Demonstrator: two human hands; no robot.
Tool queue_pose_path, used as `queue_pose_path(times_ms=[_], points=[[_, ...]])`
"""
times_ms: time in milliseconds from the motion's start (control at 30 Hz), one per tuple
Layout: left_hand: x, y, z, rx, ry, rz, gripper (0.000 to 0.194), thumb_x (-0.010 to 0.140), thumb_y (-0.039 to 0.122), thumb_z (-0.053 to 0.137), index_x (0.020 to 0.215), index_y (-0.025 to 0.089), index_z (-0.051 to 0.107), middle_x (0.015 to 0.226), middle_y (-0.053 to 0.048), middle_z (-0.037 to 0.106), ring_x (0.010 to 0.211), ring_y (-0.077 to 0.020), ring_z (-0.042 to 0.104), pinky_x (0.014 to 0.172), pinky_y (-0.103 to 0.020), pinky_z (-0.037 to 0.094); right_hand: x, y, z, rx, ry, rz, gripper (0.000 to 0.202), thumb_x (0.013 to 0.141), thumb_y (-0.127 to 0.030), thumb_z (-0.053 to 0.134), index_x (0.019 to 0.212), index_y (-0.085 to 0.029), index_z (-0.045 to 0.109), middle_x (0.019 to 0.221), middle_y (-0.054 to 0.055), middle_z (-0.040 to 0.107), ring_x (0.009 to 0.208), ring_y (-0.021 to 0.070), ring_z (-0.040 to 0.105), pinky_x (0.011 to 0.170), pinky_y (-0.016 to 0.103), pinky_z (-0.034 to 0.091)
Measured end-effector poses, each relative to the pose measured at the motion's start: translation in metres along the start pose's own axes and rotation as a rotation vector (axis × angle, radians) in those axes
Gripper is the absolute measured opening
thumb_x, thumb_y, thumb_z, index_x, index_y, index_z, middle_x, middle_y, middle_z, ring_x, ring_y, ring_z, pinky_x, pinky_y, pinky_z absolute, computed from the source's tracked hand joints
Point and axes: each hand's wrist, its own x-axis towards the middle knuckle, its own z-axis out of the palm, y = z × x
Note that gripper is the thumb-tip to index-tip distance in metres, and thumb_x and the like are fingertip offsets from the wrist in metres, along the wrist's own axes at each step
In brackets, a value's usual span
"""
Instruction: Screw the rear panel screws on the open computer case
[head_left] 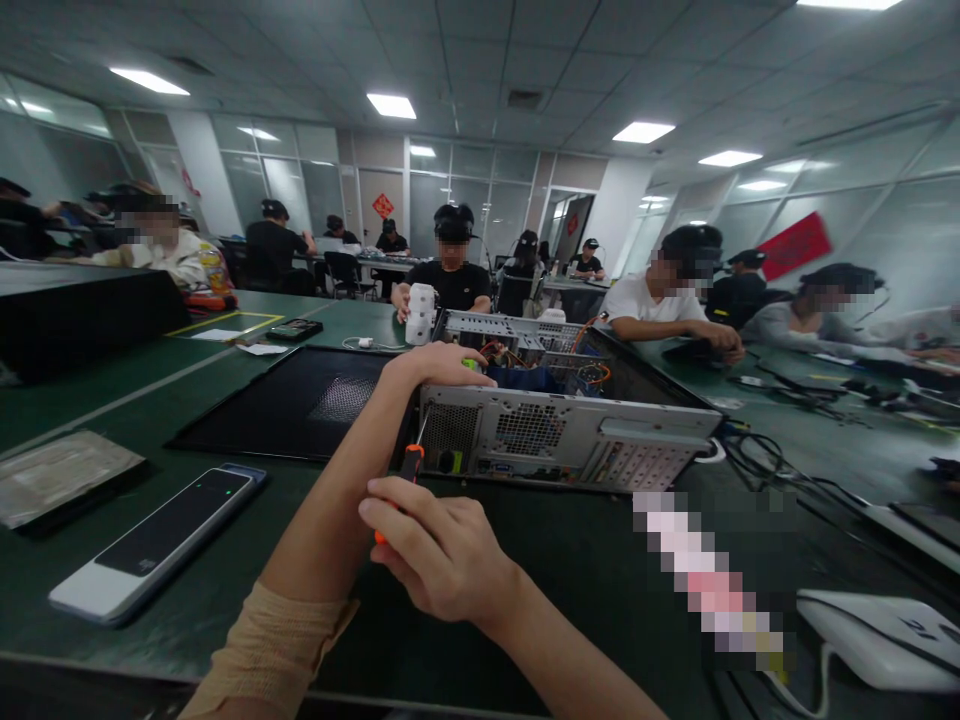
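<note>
An open metal computer case (pixel 562 435) lies on its side on the green table, its rear panel facing me. My right hand (pixel 442 550) is wrapped round an orange and black screwdriver (pixel 413 462), whose shaft points up to the left end of the rear panel. Over the case's top left edge rests my left hand (pixel 446 365), back up, its fingers reaching along the rim and partly hidden. Inside the case, wires and a dark blue part show. A beige wrap covers my left forearm.
Left of the case lies a black side panel (pixel 300 400). A white and black device (pixel 161 540) and a flat metal-coloured box (pixel 64 475) are at the left. Cables (pixel 765 460) and a white device (pixel 877 640) lie at the right. People sit beyond the table.
</note>
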Motion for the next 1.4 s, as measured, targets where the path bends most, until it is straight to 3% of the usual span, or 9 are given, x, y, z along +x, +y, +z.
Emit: queue_pose_path(times_ms=[200,400,567,700,800,933,1133,1267,1400], points=[[-0.0025,0.0007,-0.0007,-0.017,0.008,-0.008,0.083,0.080,0.081,0.043,0.143,0.028,0.052,0.149,-0.005,0.050,0.129,-0.0333,0.050,0.106,-0.040,0.036,-0.0006,0.0015,-0.0026,0.101,0.051,0.046,0.026,0.102,-0.030,0.043,0.115,-0.013,0.058,0.119,0.012,0.067,0.110,0.0138,0.064,0.088,0.023,0.054],[-0.0051,0.0046,-0.0023,-0.004,0.010,-0.029,0.079,0.082,0.079,0.043,0.142,0.029,0.052,0.149,-0.004,0.051,0.129,-0.0301,0.051,0.106,-0.038,0.037,0.0010,0.0006,-0.0033,-0.011,0.155,0.091,0.028,0.097,-0.043,0.057,0.109,-0.018,0.062,0.112,0.010,0.066,0.091,0.0121,0.067,0.073,0.020,0.053],[-0.0057,0.0061,-0.0033,0.008,-0.001,-0.032,0.079,0.083,0.077,0.043,0.143,0.027,0.051,0.149,-0.006,0.050,0.128,-0.0316,0.051,0.105,-0.039,0.038,0.0022,0.0019,-0.0036,-0.028,0.232,0.116,0.040,0.091,-0.055,0.061,0.100,-0.016,0.059,0.090,0.006,0.068,0.085,0.0136,0.068,0.068,0.021,0.053],[-0.0059,0.0063,-0.0037,0.000,0.003,-0.031,0.079,0.082,0.077,0.044,0.143,0.026,0.051,0.148,-0.006,0.050,0.128,-0.0317,0.051,0.106,-0.039,0.037,0.0023,0.0024,-0.0051,-0.056,0.169,0.058,0.036,0.093,-0.048,0.062,0.109,-0.016,0.059,0.101,0.008,0.073,0.097,0.0136,0.070,0.078,0.020,0.054],[-0.0054,0.0055,-0.0033,-0.011,0.000,-0.027,0.081,0.081,0.078,0.044,0.143,0.027,0.052,0.149,-0.006,0.050,0.128,-0.0324,0.051,0.105,-0.040,0.037,0.0016,0.0032,-0.0036,0.027,0.228,0.065,0.039,0.095,-0.042,0.061,0.122,-0.015,0.052,0.108,0.009,0.074,0.097,0.0110,0.072,0.081,0.017,0.054],[-0.0032,0.0033,-0.0020,-0.009,-0.002,-0.021,0.080,0.080,0.078,0.044,0.143,0.028,0.052,0.149,-0.004,0.050,0.128,-0.0322,0.050,0.105,-0.040,0.037,0.0001,0.0038,-0.0019,0.068,0.218,0.064,0.030,0.094,-0.040,0.064,0.112,-0.017,0.056,0.112,0.009,0.074,0.089,0.0093,0.073,0.072,0.014,0.054],[-0.0028,0.0016,-0.0018,-0.019,0.007,-0.021,0.080,0.080,0.077,0.045,0.143,0.027,0.052,0.147,-0.005,0.052,0.127,-0.0325,0.051,0.105,-0.039,0.038,0.0004,-0.0028,-0.0044,-0.050,0.155,0.035,0.025,0.094,-0.031,0.064,0.113,-0.015,0.064,0.111,0.008,0.071,0.093,0.0107,0.070,0.080,0.017,0.055],[-0.0037,0.0027,-0.0024,-0.031,0.000,-0.027,0.080,0.080,0.077,0.046,0.142,0.027,0.053,0.146,-0.005,0.053,0.126,-0.0329,0.052,0.105,-0.040,0.038,0.0030,-0.0042,-0.0039,0.014,0.102,0.021,0.027,0.097,-0.025,0.057,0.121,-0.013,0.058,0.114,0.009,0.072,0.107,0.0116,0.068,0.089,0.018,0.054],[-0.0030,0.0032,-0.0019,-0.017,0.005,-0.026,0.079,0.082,0.075,0.046,0.143,0.025,0.052,0.147,-0.007,0.052,0.128,-0.0336,0.051,0.105,-0.040,0.038,0.0031,-0.0015,-0.0014,0.145,0.132,0.003,0.030,0.095,-0.018,0.052,0.124,-0.010,0.050,0.117,0.014,0.071,0.112,0.0137,0.067,0.088,0.022,0.056]])
